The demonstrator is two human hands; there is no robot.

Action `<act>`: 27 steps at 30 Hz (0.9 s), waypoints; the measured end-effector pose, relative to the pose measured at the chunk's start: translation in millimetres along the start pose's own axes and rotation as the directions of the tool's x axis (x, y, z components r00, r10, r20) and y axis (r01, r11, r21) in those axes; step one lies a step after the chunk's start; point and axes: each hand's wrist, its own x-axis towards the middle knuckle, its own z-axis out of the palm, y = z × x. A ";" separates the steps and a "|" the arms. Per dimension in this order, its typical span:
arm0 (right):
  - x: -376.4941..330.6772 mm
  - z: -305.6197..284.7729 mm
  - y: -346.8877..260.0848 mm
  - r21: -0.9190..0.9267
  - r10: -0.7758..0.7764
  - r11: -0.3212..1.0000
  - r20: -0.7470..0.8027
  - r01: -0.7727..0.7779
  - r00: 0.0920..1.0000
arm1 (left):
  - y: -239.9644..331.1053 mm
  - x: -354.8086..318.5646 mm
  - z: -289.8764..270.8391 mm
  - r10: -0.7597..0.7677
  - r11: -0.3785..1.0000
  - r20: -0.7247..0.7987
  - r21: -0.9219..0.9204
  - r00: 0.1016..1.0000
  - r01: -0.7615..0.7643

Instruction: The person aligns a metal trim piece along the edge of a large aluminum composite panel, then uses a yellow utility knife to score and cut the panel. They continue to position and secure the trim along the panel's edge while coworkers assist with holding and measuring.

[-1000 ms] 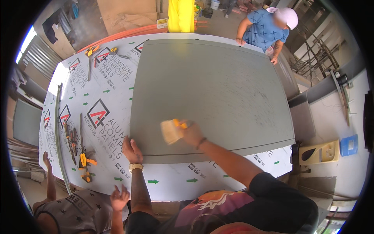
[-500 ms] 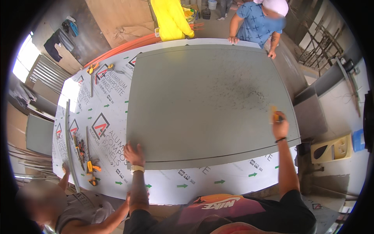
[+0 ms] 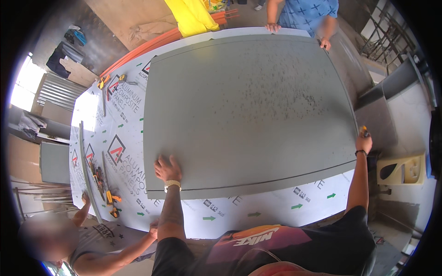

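Since the earlier frames, the right hand (image 3: 363, 143) had swung from the middle of the large flat grey panel (image 3: 248, 110) out to its right edge, where it was closed around a small orange-tipped tool (image 3: 363, 131); what kind of tool could not be told. That grey panel lay flat over a white printed protective-film sheet (image 3: 115, 138) covering the worktop, its near edge running just in front of the person. A second person in a blue patterned shirt (image 3: 306, 11) had both hands on the panel's far edge, and a third person in a grey shirt (image 3: 99, 237) leaned in at the near left corner. Along the left side of the white sheet rested a long metal straightedge (image 3: 85, 170), with yellow-handled hand tools (image 3: 110, 200) just beside it. The left hand (image 3: 166, 168), a pale watch at its wrist, was pressed flat with fingers spread on the panel near its front left corner.
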 end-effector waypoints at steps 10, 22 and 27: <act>-328.3 -19.6 -293.8 0.918 -0.853 0.249 0.358 -0.307 0.379 | 3.2 1.0 1.8 -0.024 1.000 0.010 0.014 1.000 0.024; -20.7 68.8 -68.8 0.336 -0.105 0.940 0.114 0.061 0.988 | 0.8 1.8 4.3 -0.008 0.999 -0.035 0.038 0.999 0.010; -9.4 2.4 -113.2 0.329 -0.256 0.902 -0.108 0.278 0.961 | -3.1 -0.1 10.6 0.061 0.998 -0.090 0.031 0.994 -0.058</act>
